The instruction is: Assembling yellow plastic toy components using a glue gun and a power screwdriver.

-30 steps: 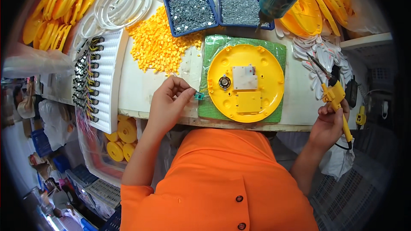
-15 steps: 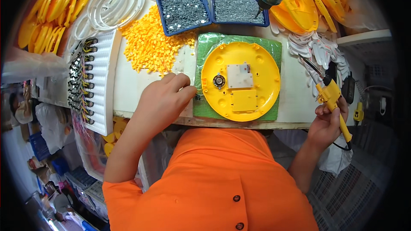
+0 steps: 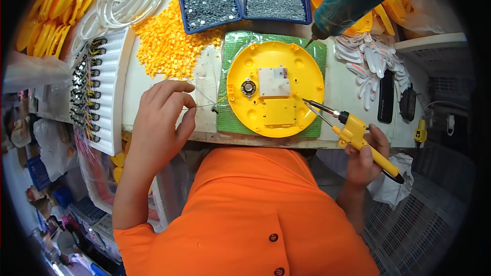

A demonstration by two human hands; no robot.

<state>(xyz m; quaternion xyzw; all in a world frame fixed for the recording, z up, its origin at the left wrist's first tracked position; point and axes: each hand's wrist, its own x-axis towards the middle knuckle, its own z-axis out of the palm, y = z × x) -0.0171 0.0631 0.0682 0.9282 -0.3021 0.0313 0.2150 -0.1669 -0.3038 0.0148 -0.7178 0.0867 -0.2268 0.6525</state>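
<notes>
My left hand [image 3: 166, 115] is left of a round yellow plastic shell [image 3: 238, 115], fingers curled in a pinch. A thin wire [image 3: 205, 106] runs from its fingertips toward a small dark part [image 3: 215, 109] at the shell's left edge. My right hand [image 3: 364, 161] grips a yellow soldering gun [image 3: 353, 130], its tip pointing left over the shell's right side. Inside the shell are a white box [image 3: 274, 82], a small round speaker [image 3: 248, 88] and a yellow rectangular cover [image 3: 279, 112]. The shell lies on a green mat [image 3: 225, 122].
Blue bins of small metal parts [image 3: 236, 13] [image 3: 308, 15] stand behind the mat. A teal power screwdriver [image 3: 342, 7] hangs at upper right. Orange-yellow plastic bits [image 3: 166, 46] and a white foam tray [image 3: 115, 97] with wired parts sit left; white pieces [image 3: 368, 61] lie right.
My right hand has swung the soldering gun leftward, bringing its tip over the shell. My left hand has drawn back left from the shell's edge, with a thin wire now visible at its fingertips.
</notes>
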